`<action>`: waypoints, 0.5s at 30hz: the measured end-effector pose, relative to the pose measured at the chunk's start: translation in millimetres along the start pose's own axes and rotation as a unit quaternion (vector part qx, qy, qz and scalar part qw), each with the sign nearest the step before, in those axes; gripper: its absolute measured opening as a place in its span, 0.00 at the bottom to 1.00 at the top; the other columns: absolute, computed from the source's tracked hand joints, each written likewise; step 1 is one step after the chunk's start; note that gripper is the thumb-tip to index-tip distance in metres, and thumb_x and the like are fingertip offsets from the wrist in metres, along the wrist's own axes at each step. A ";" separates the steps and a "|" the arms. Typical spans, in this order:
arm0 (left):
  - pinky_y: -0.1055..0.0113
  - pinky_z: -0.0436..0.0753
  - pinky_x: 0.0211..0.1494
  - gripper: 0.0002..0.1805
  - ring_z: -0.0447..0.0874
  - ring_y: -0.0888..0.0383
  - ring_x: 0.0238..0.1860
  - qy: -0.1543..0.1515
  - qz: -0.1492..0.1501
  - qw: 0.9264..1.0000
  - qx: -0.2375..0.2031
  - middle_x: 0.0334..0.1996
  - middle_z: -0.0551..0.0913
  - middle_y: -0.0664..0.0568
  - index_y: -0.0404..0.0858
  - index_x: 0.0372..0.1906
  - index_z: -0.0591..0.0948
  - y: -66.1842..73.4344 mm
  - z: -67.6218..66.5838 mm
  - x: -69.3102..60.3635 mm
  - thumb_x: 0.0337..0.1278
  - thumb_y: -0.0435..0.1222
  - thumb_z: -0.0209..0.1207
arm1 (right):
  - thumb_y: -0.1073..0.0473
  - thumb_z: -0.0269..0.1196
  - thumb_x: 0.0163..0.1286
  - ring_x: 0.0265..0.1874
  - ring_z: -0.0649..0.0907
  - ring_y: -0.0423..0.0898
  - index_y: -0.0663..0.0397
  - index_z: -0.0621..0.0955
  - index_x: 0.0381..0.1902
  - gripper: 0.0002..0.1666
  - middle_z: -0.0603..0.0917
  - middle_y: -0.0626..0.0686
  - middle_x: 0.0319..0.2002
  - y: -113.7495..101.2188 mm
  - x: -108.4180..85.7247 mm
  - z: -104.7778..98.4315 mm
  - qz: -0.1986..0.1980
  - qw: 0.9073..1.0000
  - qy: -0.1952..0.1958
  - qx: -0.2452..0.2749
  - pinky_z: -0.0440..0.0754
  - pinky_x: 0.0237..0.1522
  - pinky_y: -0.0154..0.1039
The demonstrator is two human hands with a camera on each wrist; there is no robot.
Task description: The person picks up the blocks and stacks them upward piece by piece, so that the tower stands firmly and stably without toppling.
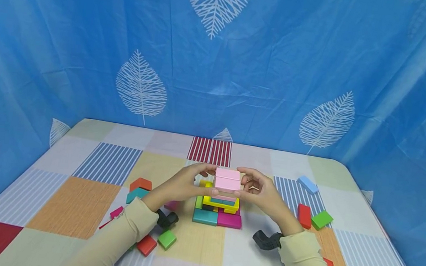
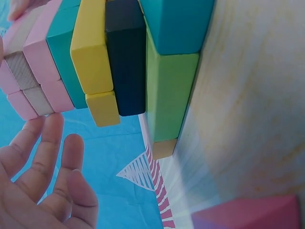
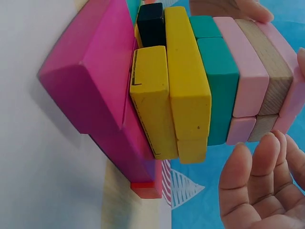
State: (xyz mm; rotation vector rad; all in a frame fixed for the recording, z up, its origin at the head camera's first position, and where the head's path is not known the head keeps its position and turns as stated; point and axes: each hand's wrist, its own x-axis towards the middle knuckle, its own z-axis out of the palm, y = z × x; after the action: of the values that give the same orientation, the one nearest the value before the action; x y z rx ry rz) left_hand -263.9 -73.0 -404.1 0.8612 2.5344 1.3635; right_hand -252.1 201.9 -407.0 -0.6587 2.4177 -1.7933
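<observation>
A tower of colored wooden blocks stands mid-table. Two pink blocks [image 1: 227, 184] lie side by side on top. Beneath them come plain wood blocks [image 3: 276, 88], pink, teal [image 3: 219, 90] and yellow blocks [image 3: 188, 71]. My left hand [image 1: 190, 180] holds the left end of the top layer, thumb at the front corner and fingers round behind. At the right end my right hand [image 1: 263, 192] grips in the same way. Its fingertips [image 3: 266, 152] meet the upper layers' edge. A black block [image 2: 125, 57] and a light green one [image 2: 167, 95] show lower down.
Teal [image 1: 205, 217] and magenta [image 1: 229, 220] blocks form the tower's front base. Loose red [image 1: 146, 245], green [image 1: 167, 239] and orange [image 1: 141, 184] blocks lie leftward. Blue [image 1: 308, 184], red [image 1: 304, 216] and green [image 1: 322, 220] blocks lie rightward. A blue leaf-patterned curtain [image 1: 236, 86] surrounds the table.
</observation>
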 end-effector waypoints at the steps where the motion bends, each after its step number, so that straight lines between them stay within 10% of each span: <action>1: 0.41 0.79 0.67 0.38 0.76 0.42 0.66 0.000 -0.001 1.000 -0.001 0.68 0.80 0.39 0.32 0.77 0.73 0.0 -0.1 0.1 0.68 0.41 0.72 | 0.71 0.74 0.66 0.41 0.79 0.46 0.76 0.74 0.70 0.36 0.79 0.60 0.43 0.2 0.1 -0.2 0.000 1.000 -0.001 0.000 0.82 0.42 0.31; 7: 0.41 0.81 0.66 0.39 0.76 0.41 0.67 0.001 -0.003 1.000 -0.004 0.69 0.80 0.39 0.31 0.78 0.72 -1.2 -0.4 0.0 0.68 0.40 0.72 | 0.69 0.73 0.69 0.41 0.81 0.44 0.75 0.71 0.74 0.40 0.79 0.60 0.47 -2.2 -4.5 -15.2 0.000 1.000 -0.019 -0.010 0.83 0.45 0.32; 15: 0.42 0.77 0.67 0.39 0.76 0.42 0.65 0.000 0.009 1.000 -0.004 0.68 0.80 0.39 0.31 0.78 0.72 -1.0 -2.3 -1.2 0.67 0.40 0.73 | 0.69 0.64 0.79 0.44 0.84 0.37 0.74 0.82 0.62 0.19 0.86 0.66 0.51 3.8 -34.5 -78.5 0.003 0.990 -0.003 -0.142 0.84 0.47 0.31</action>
State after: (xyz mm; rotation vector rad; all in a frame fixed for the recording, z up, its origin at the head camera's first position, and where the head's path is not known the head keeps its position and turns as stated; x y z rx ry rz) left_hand -264.2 -75.7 -403.7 0.8851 2.5250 1.3767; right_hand -245.2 286.2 -392.3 -0.6752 2.6926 -1.4541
